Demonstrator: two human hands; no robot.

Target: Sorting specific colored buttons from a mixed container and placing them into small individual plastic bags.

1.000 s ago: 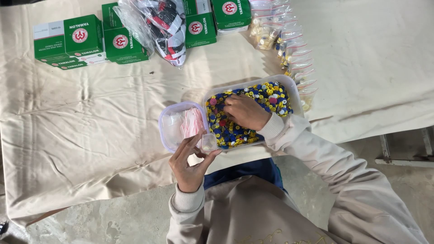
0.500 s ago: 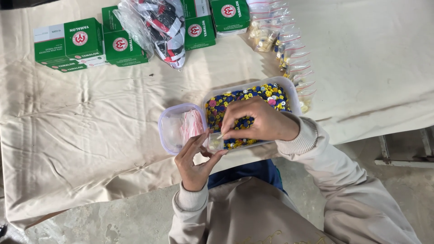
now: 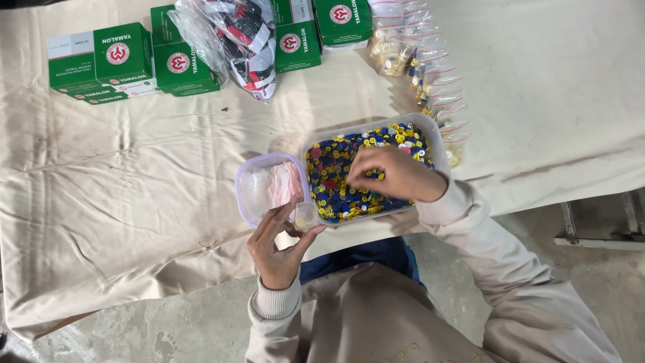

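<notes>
A clear plastic tub [image 3: 435, 138] full of small yellow, blue and red buttons lies near the table's front edge. My right hand [image 3: 393, 173] rests over the buttons with its fingertips pinched among them. Left of it stands a smaller round clear tub [image 3: 250, 178] holding empty little zip bags. My left hand [image 3: 277, 243] is at the table edge and holds a small clear bag [image 3: 306, 216] with a few buttons between thumb and fingers.
A cream cloth [image 3: 134, 188] covers the table. Green and white boxes [image 3: 101, 64] lie at the back left, beside a clear bag of red and black items [image 3: 242, 33]. A row of filled little zip bags [image 3: 423, 67] runs along the back right. A metal frame [image 3: 605, 222] is at right.
My right hand went from the buttons to the small bag in my left hand, then back onto the buttons. My left hand stayed at the table edge with the bag.
</notes>
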